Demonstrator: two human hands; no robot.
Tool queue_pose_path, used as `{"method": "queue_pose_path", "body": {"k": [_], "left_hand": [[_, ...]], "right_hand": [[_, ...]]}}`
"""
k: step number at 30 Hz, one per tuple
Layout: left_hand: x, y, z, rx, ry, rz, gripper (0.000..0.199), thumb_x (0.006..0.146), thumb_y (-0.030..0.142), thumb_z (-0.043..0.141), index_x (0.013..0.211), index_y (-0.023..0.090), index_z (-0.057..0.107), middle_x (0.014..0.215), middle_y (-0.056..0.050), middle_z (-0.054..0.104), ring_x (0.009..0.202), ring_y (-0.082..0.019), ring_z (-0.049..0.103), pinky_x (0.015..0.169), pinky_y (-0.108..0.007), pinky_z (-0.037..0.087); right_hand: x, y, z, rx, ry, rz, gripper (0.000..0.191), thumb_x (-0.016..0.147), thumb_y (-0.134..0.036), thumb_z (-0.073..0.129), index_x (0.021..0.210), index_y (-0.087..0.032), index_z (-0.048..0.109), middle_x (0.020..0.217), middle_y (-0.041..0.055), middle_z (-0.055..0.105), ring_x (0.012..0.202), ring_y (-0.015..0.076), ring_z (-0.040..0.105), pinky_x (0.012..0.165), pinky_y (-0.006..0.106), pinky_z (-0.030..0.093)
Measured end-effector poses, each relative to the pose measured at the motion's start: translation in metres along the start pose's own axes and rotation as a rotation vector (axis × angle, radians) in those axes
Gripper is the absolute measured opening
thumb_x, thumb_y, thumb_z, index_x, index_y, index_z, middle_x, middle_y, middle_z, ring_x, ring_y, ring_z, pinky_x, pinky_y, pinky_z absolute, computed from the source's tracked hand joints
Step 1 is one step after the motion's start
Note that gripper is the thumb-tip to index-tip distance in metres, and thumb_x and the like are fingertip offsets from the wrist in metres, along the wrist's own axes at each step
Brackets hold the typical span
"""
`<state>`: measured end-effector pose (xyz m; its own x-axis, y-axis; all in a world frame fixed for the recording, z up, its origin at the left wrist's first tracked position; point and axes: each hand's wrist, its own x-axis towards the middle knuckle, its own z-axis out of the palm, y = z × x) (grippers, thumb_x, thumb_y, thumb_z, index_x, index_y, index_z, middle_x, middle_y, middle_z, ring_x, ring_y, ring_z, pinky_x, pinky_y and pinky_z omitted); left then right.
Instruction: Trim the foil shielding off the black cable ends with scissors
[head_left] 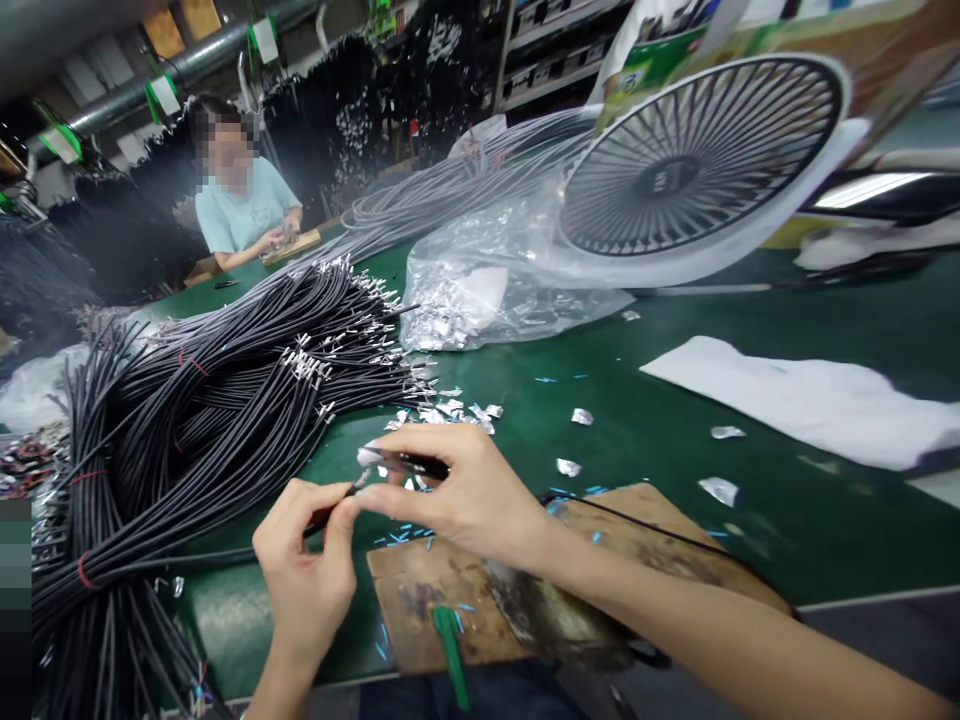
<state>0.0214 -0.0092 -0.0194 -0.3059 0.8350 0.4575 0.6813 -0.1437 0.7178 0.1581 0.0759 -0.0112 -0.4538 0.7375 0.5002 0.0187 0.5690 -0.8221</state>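
My left hand [307, 560] pinches the end of a black cable near the middle of the view. My right hand [457, 490] holds dark tweezers [412, 463], with its fingertips close to the same cable end. The first finger of that hand wears a white covering at its tip. To the left lies a large bundle of black cables [225, 400] with silvery ends, tied with red bands. Small foil scraps [480, 415] are scattered just beyond my hands.
A stained wooden board [420, 600] with a green-handled tool [450, 650] lies at the near edge. A fan [675, 180], a clear plastic bag [517, 260] and white cloth [810, 400] are beyond. Across the green table [540, 400] sits a person [244, 215].
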Motion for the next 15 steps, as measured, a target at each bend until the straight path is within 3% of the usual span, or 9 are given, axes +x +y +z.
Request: {"method": "queue_pose_path", "body": {"k": [4,8,15], "left_hand": [[-0.004,0.001,0.005,0.031,0.039,0.025,0.012,0.079,0.025,0.056,0.073,0.019,0.065,0.063,-0.003,0.059,0.053,-0.014,0.05,0.052,-0.026,0.042],[-0.002,0.002,0.004,0.049,0.018,0.042,0.014,0.08,0.024,0.055,0.074,0.019,0.065,0.063,-0.003,0.059,0.053,-0.014,0.05,0.05,-0.026,0.041],[0.005,0.002,-0.009,0.027,-0.211,0.111,0.034,0.087,0.029,0.043,0.063,0.019,0.065,0.055,-0.003,0.058,0.05,-0.013,0.053,0.047,-0.024,0.041]], "right_hand": [[-0.003,0.0,0.004,0.07,-0.017,-0.004,0.015,0.072,-0.008,0.056,0.067,-0.012,0.07,0.052,-0.0026,0.054,0.047,0.0066,0.043,0.044,0.018,0.031],[-0.002,0.001,0.003,0.096,-0.005,-0.029,0.018,0.071,-0.007,0.055,0.068,-0.012,0.071,0.051,-0.0032,0.053,0.046,0.0059,0.039,0.044,0.018,0.03],[0.0,0.008,0.003,0.085,-0.119,-0.175,0.017,0.071,-0.006,0.056,0.068,-0.013,0.071,0.053,-0.003,0.055,0.047,0.0063,0.043,0.046,0.018,0.031]]}}
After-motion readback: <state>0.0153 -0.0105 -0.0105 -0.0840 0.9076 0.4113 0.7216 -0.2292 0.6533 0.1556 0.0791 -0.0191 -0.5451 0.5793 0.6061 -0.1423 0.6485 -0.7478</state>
